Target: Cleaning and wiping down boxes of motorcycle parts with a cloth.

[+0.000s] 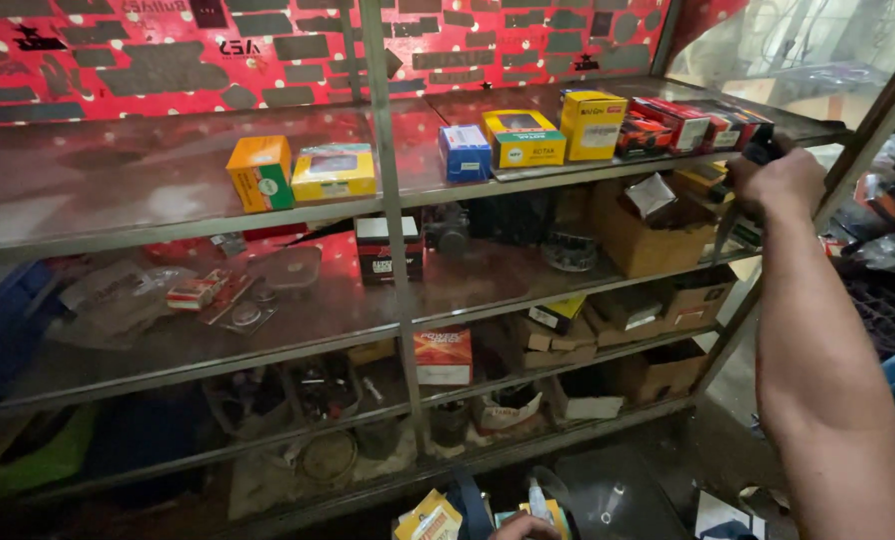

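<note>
Right hand (783,180) up at right end of top shelf (168,190), fingers curled round small dark thing (763,150); we cannot tell what it is. Red boxes (693,125) just beside it, then yellow box (592,124), blue box (465,152). Left hand (524,527) low at bottom edge; grip not visible to us.
</note>
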